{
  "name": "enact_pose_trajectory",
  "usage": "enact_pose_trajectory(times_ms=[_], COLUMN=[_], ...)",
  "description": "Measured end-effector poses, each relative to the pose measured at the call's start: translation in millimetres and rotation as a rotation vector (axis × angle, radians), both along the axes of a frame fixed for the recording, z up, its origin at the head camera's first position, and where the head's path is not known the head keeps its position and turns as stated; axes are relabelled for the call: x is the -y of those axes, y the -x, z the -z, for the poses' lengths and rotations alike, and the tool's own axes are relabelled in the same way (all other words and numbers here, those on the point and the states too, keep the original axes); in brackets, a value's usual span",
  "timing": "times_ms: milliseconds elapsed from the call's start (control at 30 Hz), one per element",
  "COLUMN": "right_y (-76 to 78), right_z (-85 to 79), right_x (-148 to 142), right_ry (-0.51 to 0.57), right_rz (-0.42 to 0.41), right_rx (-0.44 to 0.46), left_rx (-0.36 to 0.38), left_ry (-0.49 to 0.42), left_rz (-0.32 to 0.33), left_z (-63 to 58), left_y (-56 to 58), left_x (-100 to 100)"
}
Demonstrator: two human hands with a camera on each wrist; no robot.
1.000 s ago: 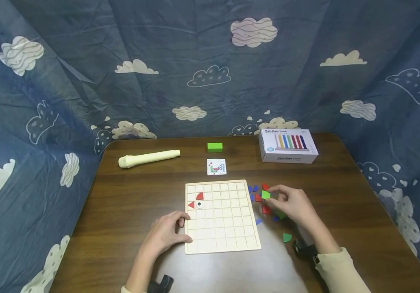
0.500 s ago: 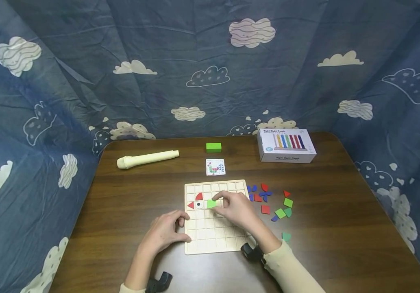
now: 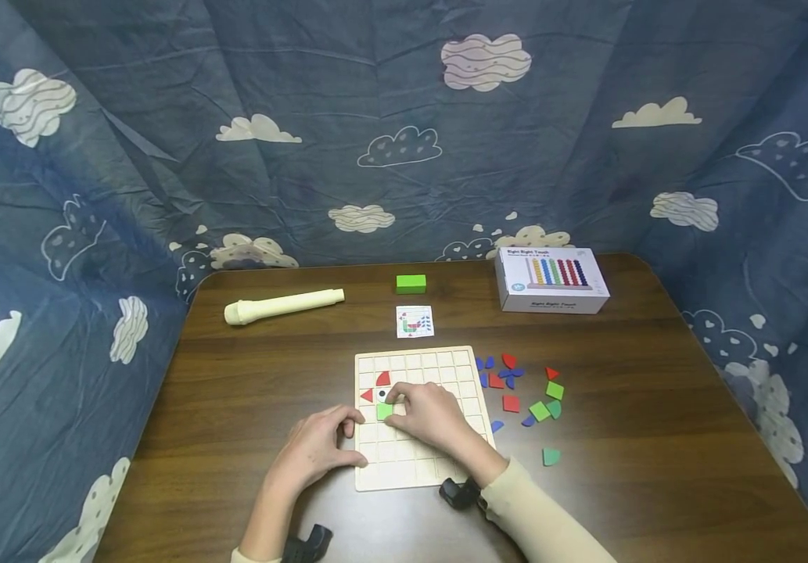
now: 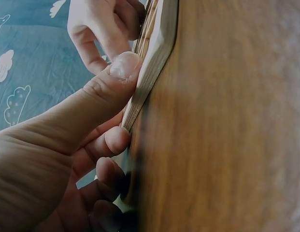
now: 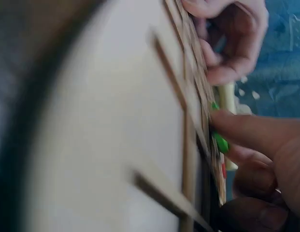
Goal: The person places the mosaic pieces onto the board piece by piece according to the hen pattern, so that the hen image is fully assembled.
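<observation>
In the head view, my left hand [image 3: 322, 442] rests at the left edge of a pale gridded wooden board [image 3: 425, 461]. Its straight thumb and its fingertips touch that edge at separate spots, which the left wrist view shows close up. My right hand [image 3: 435, 418] reaches over the board and pinches a green square tile [image 3: 384, 411] at a cell just below the round eye tile [image 3: 382, 394]. A red triangle [image 3: 367, 396] and a red quarter-round tile [image 3: 383, 378] lie in cells around the eye. In the right wrist view, the green tile [image 5: 220, 142] is partly hidden by the fingers.
Right of the board lie loose tiles, such as a red square [image 3: 511, 403], green squares [image 3: 540, 410] and blue pieces [image 3: 509, 374]. Behind it are a picture card [image 3: 414, 321], a green block [image 3: 411, 284], a cream microphone-shaped tube [image 3: 284, 306] and a white box [image 3: 551, 281].
My right hand has carried the green square tile from the loose pieces on the right, across the board, to the cell below the eye tile. My left hand has stayed at the board's edge.
</observation>
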State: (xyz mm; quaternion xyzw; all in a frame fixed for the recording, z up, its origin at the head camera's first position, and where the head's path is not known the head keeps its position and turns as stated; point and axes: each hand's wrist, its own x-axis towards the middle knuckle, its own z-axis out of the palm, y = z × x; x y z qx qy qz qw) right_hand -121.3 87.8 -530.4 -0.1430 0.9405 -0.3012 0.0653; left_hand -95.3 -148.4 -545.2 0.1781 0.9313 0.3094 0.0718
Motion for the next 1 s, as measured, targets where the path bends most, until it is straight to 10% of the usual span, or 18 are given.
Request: enact_pose_trajectory(times_ms=[1000], right_y=[0.5], right_z=[5.2], right_x=[-0.3], right_ry=[-0.021], right_rz=[0.026], right_rx=[-0.003], left_rx=[0.009], left_ry=[-0.009], left_rz=[0.006], left_z=[-0.1], left_y=[0.9], left_x=[-0.1])
